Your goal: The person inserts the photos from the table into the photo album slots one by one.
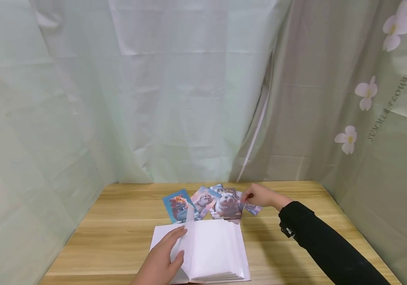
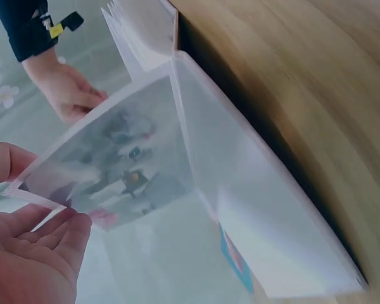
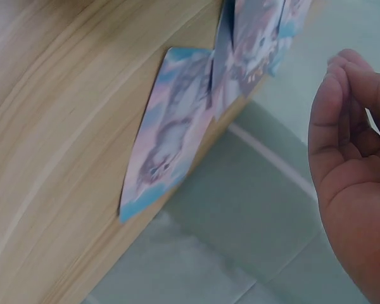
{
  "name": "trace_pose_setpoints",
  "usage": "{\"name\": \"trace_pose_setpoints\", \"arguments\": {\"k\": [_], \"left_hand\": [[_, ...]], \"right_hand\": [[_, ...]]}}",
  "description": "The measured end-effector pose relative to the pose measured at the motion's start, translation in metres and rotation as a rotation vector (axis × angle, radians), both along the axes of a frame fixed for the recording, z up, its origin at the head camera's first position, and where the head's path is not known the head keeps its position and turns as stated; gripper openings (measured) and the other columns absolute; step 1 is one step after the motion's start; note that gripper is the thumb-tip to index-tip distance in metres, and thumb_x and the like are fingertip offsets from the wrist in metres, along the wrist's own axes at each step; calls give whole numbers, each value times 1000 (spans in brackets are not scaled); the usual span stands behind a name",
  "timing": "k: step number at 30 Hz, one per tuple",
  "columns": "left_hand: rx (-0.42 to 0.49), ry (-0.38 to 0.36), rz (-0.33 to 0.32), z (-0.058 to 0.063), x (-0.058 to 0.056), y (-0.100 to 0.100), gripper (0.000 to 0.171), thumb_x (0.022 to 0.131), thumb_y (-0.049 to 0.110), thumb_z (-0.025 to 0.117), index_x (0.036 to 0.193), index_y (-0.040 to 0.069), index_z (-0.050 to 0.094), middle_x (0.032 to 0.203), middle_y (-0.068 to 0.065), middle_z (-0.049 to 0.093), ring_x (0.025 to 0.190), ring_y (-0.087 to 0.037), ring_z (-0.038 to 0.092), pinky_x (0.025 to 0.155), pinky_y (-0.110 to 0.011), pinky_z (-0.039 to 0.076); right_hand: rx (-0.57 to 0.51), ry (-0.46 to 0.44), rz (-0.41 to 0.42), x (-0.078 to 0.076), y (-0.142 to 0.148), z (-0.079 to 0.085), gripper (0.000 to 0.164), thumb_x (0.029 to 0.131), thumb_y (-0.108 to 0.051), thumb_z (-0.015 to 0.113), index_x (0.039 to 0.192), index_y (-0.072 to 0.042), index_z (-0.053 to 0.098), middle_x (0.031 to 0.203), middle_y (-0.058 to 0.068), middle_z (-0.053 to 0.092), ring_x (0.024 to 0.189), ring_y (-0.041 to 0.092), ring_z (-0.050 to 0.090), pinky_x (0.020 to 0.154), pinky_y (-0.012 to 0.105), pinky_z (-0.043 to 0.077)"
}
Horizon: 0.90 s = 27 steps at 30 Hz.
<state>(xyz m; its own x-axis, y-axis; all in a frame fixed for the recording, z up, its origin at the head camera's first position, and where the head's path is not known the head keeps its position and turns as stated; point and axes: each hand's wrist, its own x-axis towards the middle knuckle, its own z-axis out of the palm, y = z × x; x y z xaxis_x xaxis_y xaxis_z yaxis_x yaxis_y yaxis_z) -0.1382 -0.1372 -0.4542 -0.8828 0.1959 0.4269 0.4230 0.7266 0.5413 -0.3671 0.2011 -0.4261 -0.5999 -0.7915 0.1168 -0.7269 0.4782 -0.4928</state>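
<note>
1. Head view: the cards [image 1: 226, 206] are spread on the desk [image 1: 118, 237] beyond the open album [image 1: 215, 249], at two o'clock from the left hand [image 1: 160, 257] and nine o'clock from the right hand [image 1: 262, 196], the nearer one.
2. Left wrist view: a raised album page [image 2: 126, 168] is pinched by the left hand.
3. Right wrist view: the outermost card [image 3: 168, 136] is placed toward ten o'clock from the right hand, long axis aligned one-to-seven o'clock; fingertips are drawn together, no card visible between them.
</note>
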Motion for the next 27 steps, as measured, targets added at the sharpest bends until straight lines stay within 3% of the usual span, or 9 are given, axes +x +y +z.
{"name": "trace_pose_setpoints", "arguments": {"k": [12, 20, 27], "left_hand": [[-75, -125, 125, -2, 6, -24, 47, 86, 10, 76, 131, 4, 63, 139, -5, 58, 120, -25, 62, 94, -45, 53], [-148, -287, 168, -4, 4, -41, 51, 84, 14, 79, 127, -6, 62, 136, -19, 58, 123, -39, 58, 99, -53, 48], [-227, -436, 169, -16, -1, -45, 62, 79, 21, 84, 124, -15, 59, 131, -30, 57, 123, -46, 55, 102, -59, 43]], "right_hand": [[20, -26, -72, 4, 19, 3, 16, 89, 8, 66, 91, -3, 78, 92, 11, 74, 80, 6, 61, 71, 24, 54], [18, -20, -85, 4, 28, 3, 13, 89, 8, 65, 91, 1, 76, 88, 10, 73, 79, 7, 63, 70, 25, 54], [23, -26, -131, -2, 40, 0, 13, 89, 8, 65, 91, 2, 75, 91, 13, 72, 82, 10, 63, 69, 25, 54]]}}
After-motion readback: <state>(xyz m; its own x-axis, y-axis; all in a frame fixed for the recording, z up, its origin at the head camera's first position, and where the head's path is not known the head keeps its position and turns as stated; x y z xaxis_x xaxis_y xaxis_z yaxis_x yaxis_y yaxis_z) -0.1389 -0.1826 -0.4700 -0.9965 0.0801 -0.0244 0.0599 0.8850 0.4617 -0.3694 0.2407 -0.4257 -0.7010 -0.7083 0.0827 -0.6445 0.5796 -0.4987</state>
